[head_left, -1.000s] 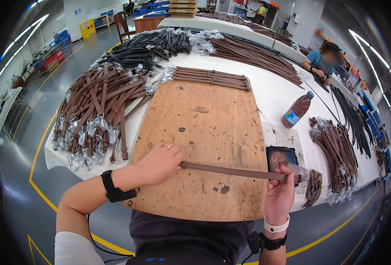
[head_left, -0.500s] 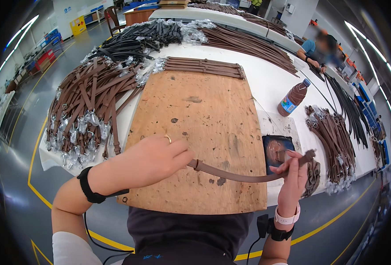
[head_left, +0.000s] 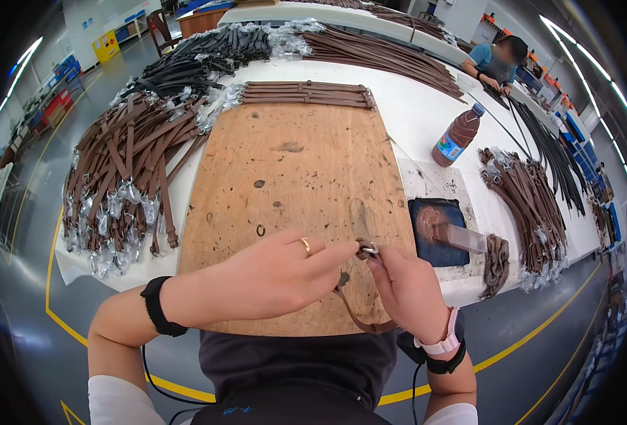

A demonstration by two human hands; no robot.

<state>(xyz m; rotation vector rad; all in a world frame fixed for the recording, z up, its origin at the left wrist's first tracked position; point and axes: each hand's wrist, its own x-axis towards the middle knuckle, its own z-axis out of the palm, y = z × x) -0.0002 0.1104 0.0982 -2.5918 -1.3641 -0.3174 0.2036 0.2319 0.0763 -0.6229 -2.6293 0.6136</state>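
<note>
Above the front part of a wooden board (head_left: 285, 184), both hands are closed on one brown leather belt (head_left: 356, 319). My left hand (head_left: 274, 276), with a ring on one finger, pinches it near a small metal buckle (head_left: 369, 251). At that same buckle end, my right hand (head_left: 409, 287) grips from the other side. The strap hangs in a loop below the hands, close to the board's front edge. My fingers hide part of the belt. Several brown belts (head_left: 303, 94) lie side by side along the board's far edge.
Piled brown belts (head_left: 126, 163) with plastic-wrapped buckles lie left; black belts (head_left: 207, 60) lie behind them. Right of the board are a dark blue pad (head_left: 441, 251) with a clear block on it, a brown bottle (head_left: 459, 134) and more belts (head_left: 529, 205). A co-worker (head_left: 494, 64) sits far right.
My right hand has moved left from beside the pad to my left hand. The belt, stretched between the hands before, now hangs in a loop. The clear block on the pad has come into view.
</note>
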